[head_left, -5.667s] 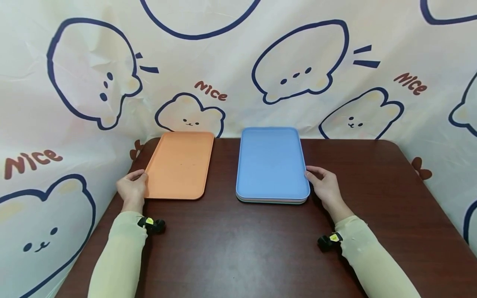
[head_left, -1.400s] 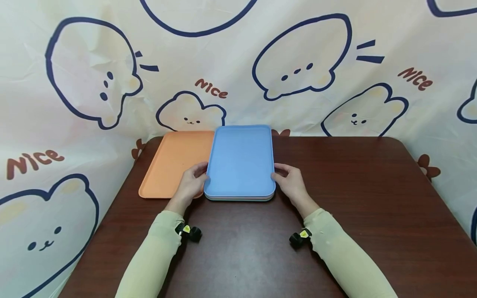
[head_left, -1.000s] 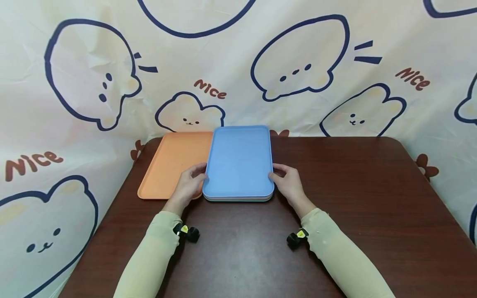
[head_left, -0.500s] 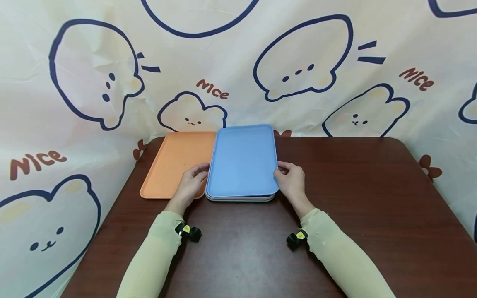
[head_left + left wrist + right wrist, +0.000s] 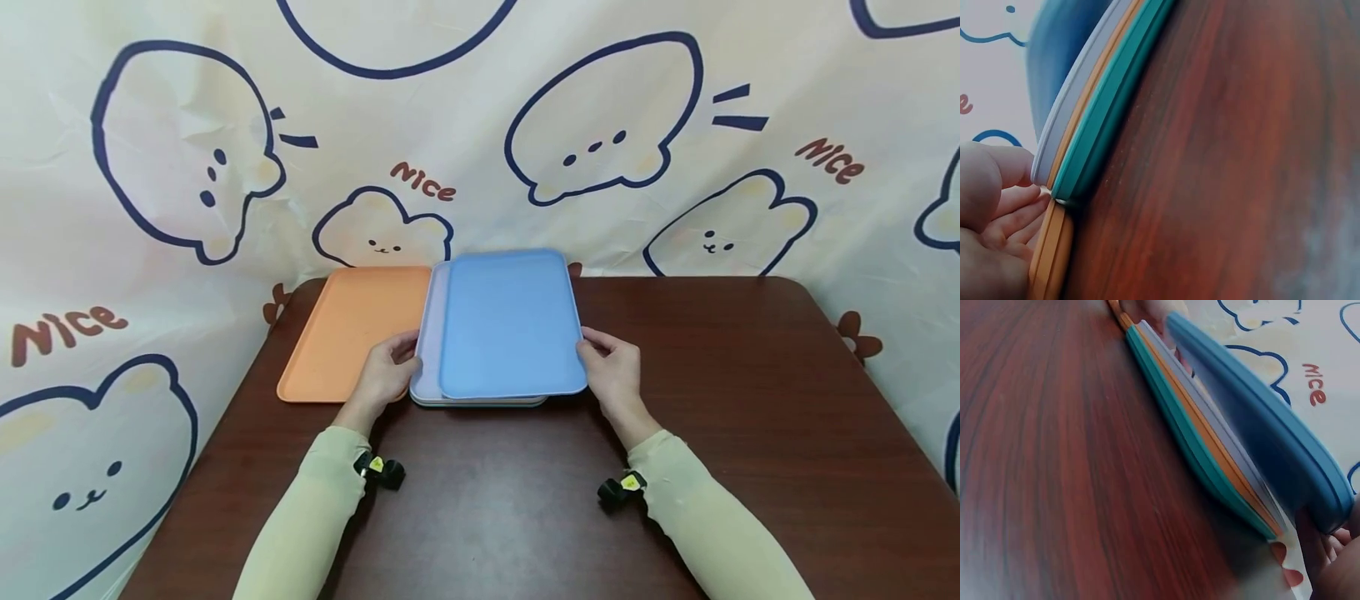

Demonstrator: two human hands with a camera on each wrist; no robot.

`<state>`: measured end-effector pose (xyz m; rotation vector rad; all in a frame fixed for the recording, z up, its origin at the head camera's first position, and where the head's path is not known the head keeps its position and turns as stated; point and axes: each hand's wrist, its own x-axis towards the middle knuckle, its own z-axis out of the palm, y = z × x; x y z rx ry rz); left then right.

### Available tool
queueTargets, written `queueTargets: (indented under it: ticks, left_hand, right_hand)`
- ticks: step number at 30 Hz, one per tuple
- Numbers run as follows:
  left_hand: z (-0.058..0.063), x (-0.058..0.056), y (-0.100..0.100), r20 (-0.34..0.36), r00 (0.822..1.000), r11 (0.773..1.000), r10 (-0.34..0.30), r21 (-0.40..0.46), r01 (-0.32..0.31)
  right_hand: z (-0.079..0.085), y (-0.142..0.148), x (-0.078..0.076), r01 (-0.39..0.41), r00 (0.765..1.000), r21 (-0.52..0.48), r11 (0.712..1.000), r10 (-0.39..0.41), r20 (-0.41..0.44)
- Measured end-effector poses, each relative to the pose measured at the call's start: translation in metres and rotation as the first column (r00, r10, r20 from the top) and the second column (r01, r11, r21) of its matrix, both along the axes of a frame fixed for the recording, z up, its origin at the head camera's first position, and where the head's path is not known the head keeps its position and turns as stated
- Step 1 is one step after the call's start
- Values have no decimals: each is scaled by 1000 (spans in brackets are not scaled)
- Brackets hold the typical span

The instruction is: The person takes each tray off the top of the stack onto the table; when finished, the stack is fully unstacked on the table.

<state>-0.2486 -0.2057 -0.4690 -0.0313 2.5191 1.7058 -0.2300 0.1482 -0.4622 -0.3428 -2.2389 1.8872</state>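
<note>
In the head view a blue tray (image 5: pixel 510 325) overlaps a stack of trays, shifted right of it. My right hand (image 5: pixel 615 371) pinches the blue tray by its right edge, thumb on top and fingers beneath. The right wrist view shows the blue tray tilted up, with a gap above the stack. A lavender tray (image 5: pixel 427 371) tops that stack, over an orange tray (image 5: pixel 1093 87) and a green tray (image 5: pixel 1109 100) at the bottom. My left hand (image 5: pixel 384 371) holds the stack's left edge, its thumb against the lavender rim in the left wrist view.
A separate orange tray (image 5: pixel 337 342) lies at the left, right up against the stack, partly hidden behind my left hand. All stand on a dark brown wooden table (image 5: pixel 735 392). A pale cloth (image 5: pixel 480 133) with bear drawings hangs along the back and sides.
The stack has moved left, against the orange tray. My left hand has gone from that tray to the stack. My right hand has since lifted the blue tray and shifted it right, uncovering the lavender one.
</note>
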Motion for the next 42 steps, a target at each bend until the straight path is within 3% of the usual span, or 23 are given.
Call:
queueTargets:
  ticks: [7, 24, 36, 42]
  left_hand:
    - [-2, -3, 0, 0, 1000, 999, 23, -35, -23]
    - [1, -3, 1, 5, 999, 996, 33, -87, -32]
    - [1, -2, 1, 5, 999, 994, 35, -99, -34]
    - [1, -2, 1, 4, 999, 994, 36, -103, -36]
  right_hand:
    - [7, 34, 7, 29, 999, -64, 998, -27, 35]
    - [0, 129, 23, 53, 991, 42, 998, -58, 119]
    - [-8, 157, 24, 54, 989, 124, 991, -70, 128]
    - [-12, 161, 19, -3, 987, 193, 981, -29, 160]
